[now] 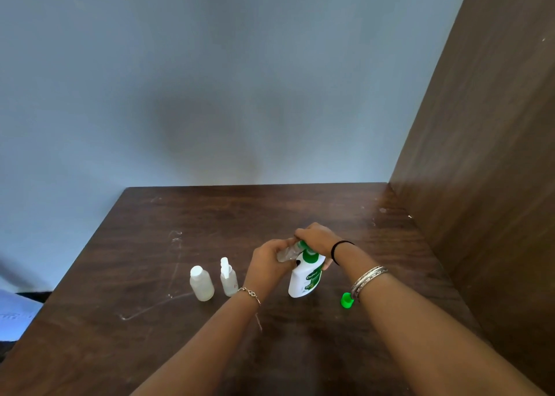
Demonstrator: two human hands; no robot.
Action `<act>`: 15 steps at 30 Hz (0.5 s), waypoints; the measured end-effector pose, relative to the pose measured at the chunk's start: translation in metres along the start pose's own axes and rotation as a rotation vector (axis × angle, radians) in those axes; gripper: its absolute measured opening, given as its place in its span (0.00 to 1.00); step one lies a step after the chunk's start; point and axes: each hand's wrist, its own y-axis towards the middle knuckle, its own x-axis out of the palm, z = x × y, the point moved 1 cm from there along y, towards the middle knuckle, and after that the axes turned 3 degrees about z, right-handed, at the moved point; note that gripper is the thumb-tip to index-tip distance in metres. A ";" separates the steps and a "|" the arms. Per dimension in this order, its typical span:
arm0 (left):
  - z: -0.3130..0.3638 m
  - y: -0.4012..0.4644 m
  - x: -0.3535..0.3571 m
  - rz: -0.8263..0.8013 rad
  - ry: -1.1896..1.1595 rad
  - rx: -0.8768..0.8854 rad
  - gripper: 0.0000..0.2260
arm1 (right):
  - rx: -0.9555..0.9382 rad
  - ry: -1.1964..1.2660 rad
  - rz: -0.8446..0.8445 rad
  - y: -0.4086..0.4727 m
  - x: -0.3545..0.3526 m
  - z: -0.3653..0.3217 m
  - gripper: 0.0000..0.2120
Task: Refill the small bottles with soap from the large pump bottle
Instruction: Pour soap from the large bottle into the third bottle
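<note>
Two hands meet over the pump bottle (305, 278) standing mid-table (180, 335). Left hand (268, 263) curls around a small clear bottle (286, 253), tilted toward the pump. Right hand (315, 239) presses its curled fingers on the green pump head. Two more small bottles (201, 283) stand left; a green cap (346, 300) lies right.

Both forearms are bare, no sleeves in view. On the left hand (268, 262) side, a thin gold-toned chain bracelet (250, 294) with small diamond-shaped links circles the wrist. At three o'clock from it, the right hand (315, 239) shows a thin black band (338, 249) at the wrist, and farther up the forearm a stack of silver bangles (368, 279).
</note>
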 end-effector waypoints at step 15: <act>0.000 0.001 0.000 -0.008 0.014 0.018 0.17 | -0.044 0.016 0.078 0.003 0.004 0.004 0.12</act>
